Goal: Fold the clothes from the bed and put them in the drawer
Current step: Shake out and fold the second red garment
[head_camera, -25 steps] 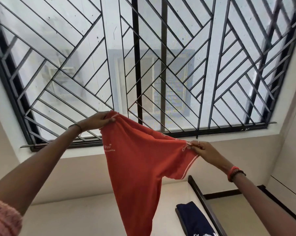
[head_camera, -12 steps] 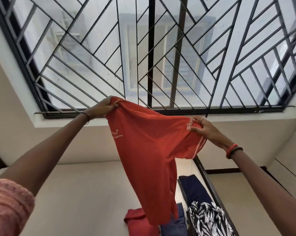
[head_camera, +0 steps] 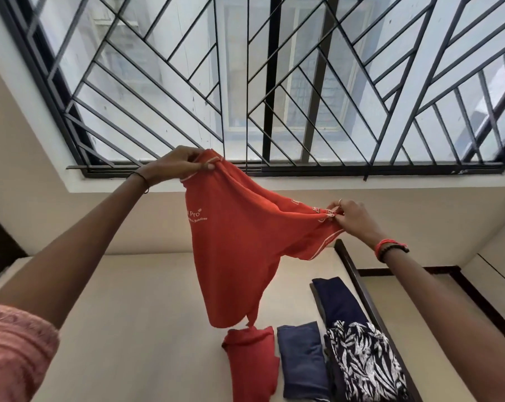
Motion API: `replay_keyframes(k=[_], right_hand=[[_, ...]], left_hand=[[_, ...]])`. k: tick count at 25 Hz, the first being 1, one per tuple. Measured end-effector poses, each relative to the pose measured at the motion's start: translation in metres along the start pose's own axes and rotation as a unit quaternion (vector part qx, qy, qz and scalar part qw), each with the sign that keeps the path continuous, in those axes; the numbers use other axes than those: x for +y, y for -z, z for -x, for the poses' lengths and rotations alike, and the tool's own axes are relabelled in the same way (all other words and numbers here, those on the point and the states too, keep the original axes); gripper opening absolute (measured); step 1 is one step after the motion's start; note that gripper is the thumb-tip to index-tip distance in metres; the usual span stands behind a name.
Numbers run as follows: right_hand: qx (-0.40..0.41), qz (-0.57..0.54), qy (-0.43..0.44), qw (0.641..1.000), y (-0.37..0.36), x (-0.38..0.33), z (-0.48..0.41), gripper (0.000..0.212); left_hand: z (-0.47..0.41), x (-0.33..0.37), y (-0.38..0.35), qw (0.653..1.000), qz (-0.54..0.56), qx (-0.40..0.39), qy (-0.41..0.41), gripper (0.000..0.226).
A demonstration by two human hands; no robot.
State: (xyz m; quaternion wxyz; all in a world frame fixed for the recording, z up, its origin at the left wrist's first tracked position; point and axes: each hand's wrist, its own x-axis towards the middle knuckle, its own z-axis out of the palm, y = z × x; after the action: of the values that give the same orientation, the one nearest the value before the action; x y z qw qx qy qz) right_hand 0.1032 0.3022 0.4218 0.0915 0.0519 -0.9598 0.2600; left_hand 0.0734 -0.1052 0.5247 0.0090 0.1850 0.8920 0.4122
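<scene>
Tilted down slightly since the earlier frame: more bed [head_camera: 123, 314] in shot, folded pieces on its right side showing further. Black diagonal-bar window grille [head_camera: 274, 82] across the whole top. Below it, cream bed surface with dark bed frame [head_camera: 358, 285] along the right edge. Red shirt [head_camera: 239, 256] held up in the air over the bed, spread between both hands, white logo print facing camera, hem hanging just above the folded pieces. At the bed's right edge: navy cloth [head_camera: 338, 300] laid out farthest back, black-and-white leaf-print garment [head_camera: 364, 364] in front of it, folded blue piece [head_camera: 300, 361] just left of that, folded red piece [head_camera: 251, 364] leftmost. Pink sleeve [head_camera: 13, 352] bottom left. Left-hand grip [head_camera: 176, 163] clamped on the shirt's top left corner, fingers curled round the fabric. Right-hand grip [head_camera: 353, 220] pinching the opposite sleeve edge, lower than the left. Red and black bracelets [head_camera: 387, 248] on right wrist, thin dark band [head_camera: 141, 178] on left.
</scene>
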Motion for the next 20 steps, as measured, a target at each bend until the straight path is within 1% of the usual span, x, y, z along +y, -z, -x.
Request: replay_keyframes(k=[2,4,6,8,9,10,11,12,14,16,17,19,20], right_hand=[[0.027,0.039,-0.009,0.999,-0.014,-0.005,0.004,0.026],[0.066,0.07,-0.045,0.994,-0.024,-0.013,0.008,0.025],[0.069,0.053,-0.094,0.992,-0.029,-0.024,0.01,0.026],[0.029,0.027,-0.134,0.99,-0.032,-0.03,0.006,0.027],[-0.002,-0.014,-0.166,0.986,-0.035,-0.03,0.0,0.029],[-0.04,-0.092,-0.21,0.973,-0.039,-0.029,-0.006,0.031],[-0.081,-0.197,-0.256,0.943,-0.045,-0.028,-0.012,0.034],[-0.113,-0.295,-0.286,0.905,-0.053,-0.027,-0.02,0.034],[-0.128,-0.446,-0.309,0.83,-0.07,-0.021,-0.041,0.033],[-0.087,-0.545,-0.322,0.769,-0.086,-0.015,-0.066,0.034],[-0.053,-0.578,-0.327,0.746,-0.094,-0.011,-0.079,0.035],[0.004,-0.616,-0.334,0.713,-0.11,0.002,-0.109,0.034],[0.027,-0.629,-0.33,0.704,-0.116,0.009,-0.125,0.033]], left_hand=[[0.004,-0.002,0.003,1.0,0.017,-0.016,0.0,0.038],[0.006,-0.008,0.008,0.999,0.034,-0.029,0.0,0.056],[0.006,-0.013,0.011,0.997,0.061,-0.044,-0.001,0.061],[0.003,-0.019,0.014,0.995,0.081,-0.056,0.001,0.062],[-0.001,-0.022,0.016,0.994,0.088,-0.059,0.005,0.062],[-0.005,-0.025,0.016,0.994,0.096,-0.059,0.01,0.062],[-0.01,-0.03,0.016,0.993,0.101,-0.06,0.016,0.061],[-0.017,-0.035,0.016,0.993,0.103,-0.056,0.027,0.06],[-0.035,-0.046,0.01,0.992,0.105,-0.049,0.042,0.048],[-0.057,-0.061,0.0,0.99,0.124,-0.031,0.059,0.028],[-0.07,-0.069,-0.005,0.988,0.136,-0.018,0.068,0.022],[-0.096,-0.081,-0.014,0.986,0.149,0.004,0.079,0.022],[-0.11,-0.083,-0.018,0.986,0.148,0.018,0.079,0.023]])
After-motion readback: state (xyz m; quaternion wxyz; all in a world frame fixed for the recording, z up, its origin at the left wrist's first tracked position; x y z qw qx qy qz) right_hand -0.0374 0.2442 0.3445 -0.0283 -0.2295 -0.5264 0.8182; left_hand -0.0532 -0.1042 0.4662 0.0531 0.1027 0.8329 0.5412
